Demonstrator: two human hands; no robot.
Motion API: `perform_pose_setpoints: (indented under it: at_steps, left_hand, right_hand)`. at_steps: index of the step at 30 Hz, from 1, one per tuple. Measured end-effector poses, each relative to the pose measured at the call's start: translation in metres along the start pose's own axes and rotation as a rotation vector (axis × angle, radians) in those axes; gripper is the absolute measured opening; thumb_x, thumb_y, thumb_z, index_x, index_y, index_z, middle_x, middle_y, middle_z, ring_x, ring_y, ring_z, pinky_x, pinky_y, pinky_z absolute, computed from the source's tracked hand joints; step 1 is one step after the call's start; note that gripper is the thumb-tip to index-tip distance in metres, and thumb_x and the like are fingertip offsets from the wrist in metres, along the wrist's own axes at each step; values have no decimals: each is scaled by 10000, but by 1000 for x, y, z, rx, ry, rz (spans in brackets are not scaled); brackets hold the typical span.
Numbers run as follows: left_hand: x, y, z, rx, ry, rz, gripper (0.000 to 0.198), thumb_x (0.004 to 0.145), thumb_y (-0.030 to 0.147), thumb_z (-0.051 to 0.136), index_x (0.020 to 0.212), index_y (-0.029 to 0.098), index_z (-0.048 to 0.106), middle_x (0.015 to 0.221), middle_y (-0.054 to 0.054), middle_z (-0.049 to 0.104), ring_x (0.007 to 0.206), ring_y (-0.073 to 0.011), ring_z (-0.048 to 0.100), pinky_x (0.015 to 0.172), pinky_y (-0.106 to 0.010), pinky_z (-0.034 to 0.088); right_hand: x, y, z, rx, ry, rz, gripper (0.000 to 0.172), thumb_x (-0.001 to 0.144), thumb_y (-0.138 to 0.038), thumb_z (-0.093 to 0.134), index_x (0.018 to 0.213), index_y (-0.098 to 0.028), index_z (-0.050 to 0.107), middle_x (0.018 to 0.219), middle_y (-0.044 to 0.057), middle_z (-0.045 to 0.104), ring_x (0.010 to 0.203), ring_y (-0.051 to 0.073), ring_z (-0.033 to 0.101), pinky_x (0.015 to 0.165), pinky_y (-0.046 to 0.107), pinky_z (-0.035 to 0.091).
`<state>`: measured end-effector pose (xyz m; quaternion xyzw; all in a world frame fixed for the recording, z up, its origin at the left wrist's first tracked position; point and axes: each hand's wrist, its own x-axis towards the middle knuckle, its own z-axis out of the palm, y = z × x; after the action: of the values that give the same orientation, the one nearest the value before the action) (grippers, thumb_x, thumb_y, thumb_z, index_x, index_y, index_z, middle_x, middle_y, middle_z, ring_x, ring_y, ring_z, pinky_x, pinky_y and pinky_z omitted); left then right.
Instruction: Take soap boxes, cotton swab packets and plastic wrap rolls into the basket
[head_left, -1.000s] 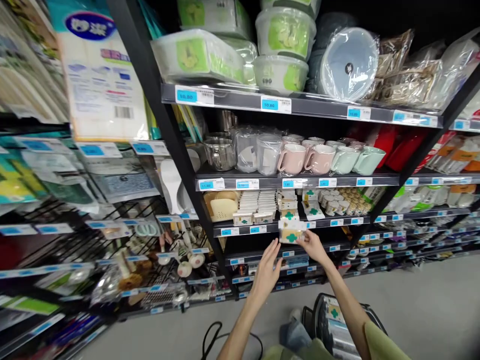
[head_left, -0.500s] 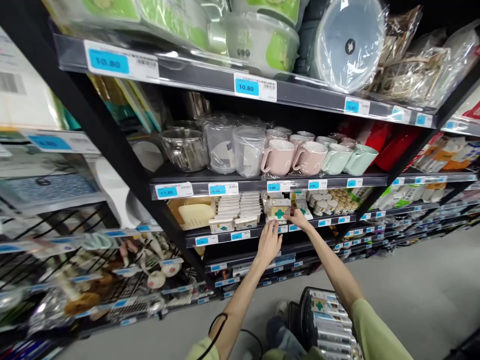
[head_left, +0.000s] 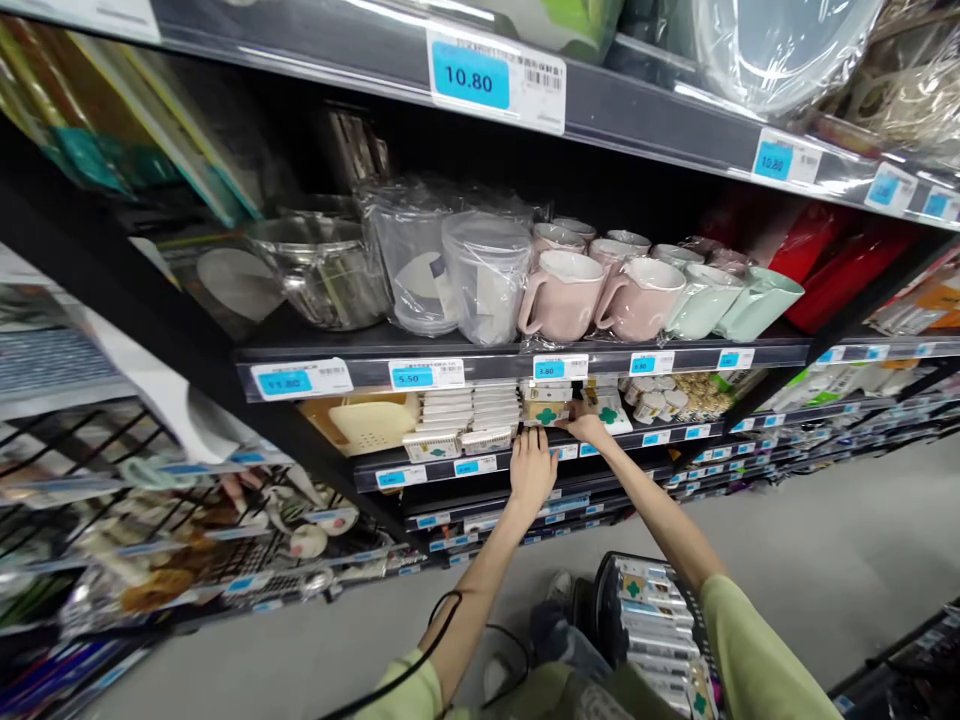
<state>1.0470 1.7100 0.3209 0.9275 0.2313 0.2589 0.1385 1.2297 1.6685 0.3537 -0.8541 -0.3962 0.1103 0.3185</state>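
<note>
On the low shelf stands a small package (head_left: 544,412) with a kraft-coloured front and a green flower-like mark. My left hand (head_left: 534,468) lies against its lower front edge, fingers stretched out and side by side. At the package's right side is my right hand (head_left: 585,424), with its fingers bent in and pressed against that side; the fingertips are partly hidden. To the right sits another package (head_left: 609,414) with a green mark. Neat stacks of white packages (head_left: 491,415) stand on the left, beside a cream plastic board (head_left: 375,422).
Pink mugs (head_left: 568,295) and clear plastic jugs (head_left: 487,280) stand on the shelf above my hands. That shelf's front edge (head_left: 510,362) overhangs the packages. Down by my legs is a black basket (head_left: 609,610) holding rows of packages (head_left: 656,615). A black cable (head_left: 442,625) hangs by my left forearm.
The view has moved closer to the shelves, so the mugs and price labels look larger. Both hands stay at the same package, with the right fingers still at its right side.
</note>
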Motion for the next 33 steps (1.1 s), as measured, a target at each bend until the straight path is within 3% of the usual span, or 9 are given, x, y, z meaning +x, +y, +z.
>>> perform_pose_setpoints:
  at_steps: [4,11,17,23,28,31,33]
  left_hand:
    - [11,-1,-4,50,-8,11,506,1056,334,431,1440,31,559,1327,-267,621,1273,-412,544,1071,-564,477]
    - [22,-5,-12,22,-14,27,493,1055,310,422,1458,57,546,1414,-263,581,1283,-408,556,1049,-548,507]
    - [16,-4,-10,39,-15,45,445,1057,319,425,1362,66,625,1387,-259,582,1268,-412,548,1027,-552,524]
    - [5,-2,-13,-8,-38,57,451,1059,326,416,1354,64,635,1301,-251,605,1247,-414,549,1039,-568,509]
    - [-8,-1,-16,1,-60,79,461,1059,313,428,1394,47,599,1382,-266,593,1323,-406,534,1113,-562,476]
    - [-19,0,-24,-23,-61,107,471,1058,310,427,1428,60,574,1417,-263,588,1374,-402,510,1151,-573,454]
    - [-28,0,-31,-53,-66,120,486,1056,315,433,1461,73,549,1453,-255,573,1419,-403,481,1183,-589,427]
  right_hand:
    - [8,-5,8,-31,-21,-15,211,804,-289,849,905,-196,690,849,52,743,786,207,686,715,284,511]
    - [6,7,-3,125,9,-14,314,739,-355,883,808,-215,611,821,25,733,784,195,701,719,284,531]
    - [1,12,-4,316,-27,0,410,613,-296,941,836,-210,608,815,27,748,739,193,723,673,291,583]
    - [-14,8,-7,234,80,-36,398,651,-282,924,931,-209,651,922,45,780,777,198,752,735,310,611]
    - [-48,1,-20,311,151,-41,400,719,-382,893,995,-182,684,999,106,777,836,239,765,699,322,622]
    - [-88,8,-29,479,301,-85,346,841,-457,780,1037,-187,689,1059,109,768,898,223,761,739,306,622]
    - [-122,25,-32,549,446,-52,352,884,-501,727,1045,-191,683,1056,100,767,914,207,751,786,306,617]
